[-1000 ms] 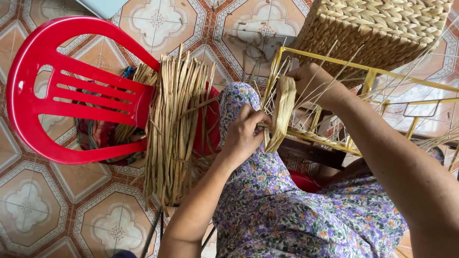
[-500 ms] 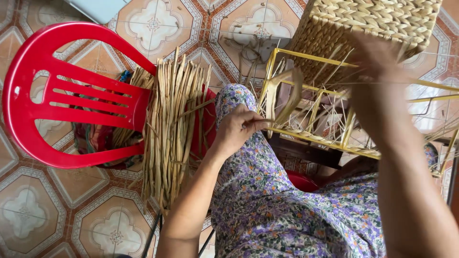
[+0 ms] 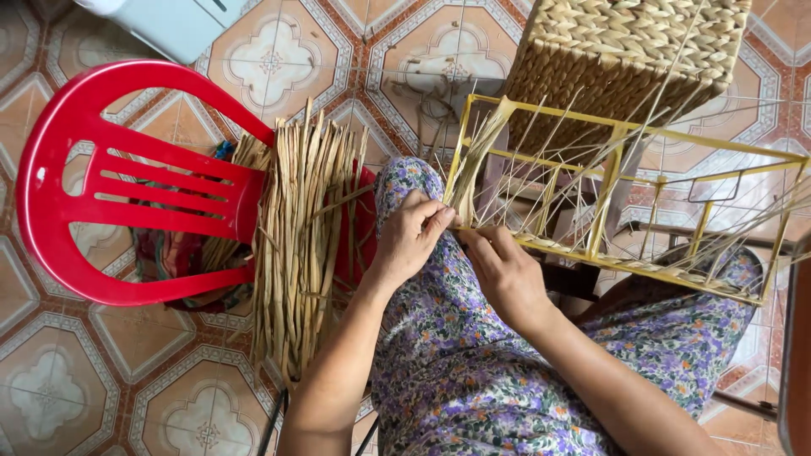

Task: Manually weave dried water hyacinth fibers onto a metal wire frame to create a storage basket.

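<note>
A yellow metal frame (image 3: 650, 270) rests over my lap, with thin straw strands crossing it. A flat dried straw strip (image 3: 475, 165) runs from the frame's upper left corner down to its lower bar. My left hand (image 3: 411, 238) pinches the lower end of that strip against the frame's corner. My right hand (image 3: 500, 272) lies right beside it, fingers closed on the same strip at the lower bar. Both hands touch above my floral-clad knee (image 3: 405, 181).
A bundle of dried straw strips (image 3: 304, 245) lies on a red plastic chair (image 3: 110, 181) to the left. A woven basket (image 3: 625, 59) stands beyond the frame. A white object (image 3: 169, 21) sits at the top left on the patterned tile floor (image 3: 76, 388).
My right hand came down from the frame's far top bar to its near lower corner, drawing the straw strip taut. My left hand stayed at the corner.
</note>
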